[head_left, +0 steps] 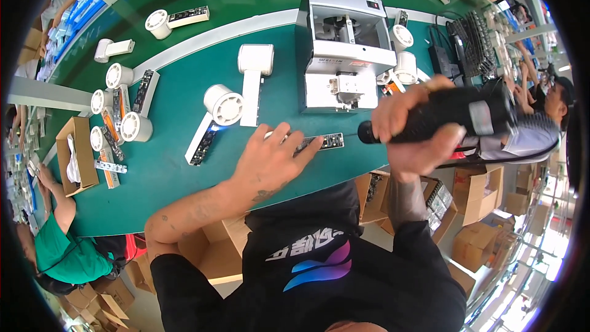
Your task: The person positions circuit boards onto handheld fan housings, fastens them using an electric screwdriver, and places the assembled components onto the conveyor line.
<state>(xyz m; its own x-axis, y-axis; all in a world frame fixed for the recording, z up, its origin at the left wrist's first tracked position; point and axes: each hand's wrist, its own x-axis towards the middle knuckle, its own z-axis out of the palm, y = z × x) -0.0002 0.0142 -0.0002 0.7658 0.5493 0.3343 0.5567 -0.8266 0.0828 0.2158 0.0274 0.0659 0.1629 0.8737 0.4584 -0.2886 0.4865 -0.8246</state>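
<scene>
In my right hand (pixel 424 126) is a black electric screwdriver (pixel 473 114), gripped sideways with its tip pointing left. Its thin bit (pixel 351 134) reaches the right end of a narrow circuit board (pixel 334 141) lying on the green mat. Fingers of my left hand (pixel 270 157) press on that board and cover its left part; what lies beneath them is hidden. Just beyond the left hand rest two white handheld fans, one with its board showing (pixel 212 123) and one lying with its head away from me (pixel 255 64).
A grey screw feeder (pixel 344 49) stands beyond the board. More white fans (pixel 135 126) cluster at the left beside a cardboard box (pixel 77 157). Others lie on the green conveyor belt (pixel 270 3) behind a pale rail. Black trays (pixel 473 43) stand at the far right. Co-workers are on both sides.
</scene>
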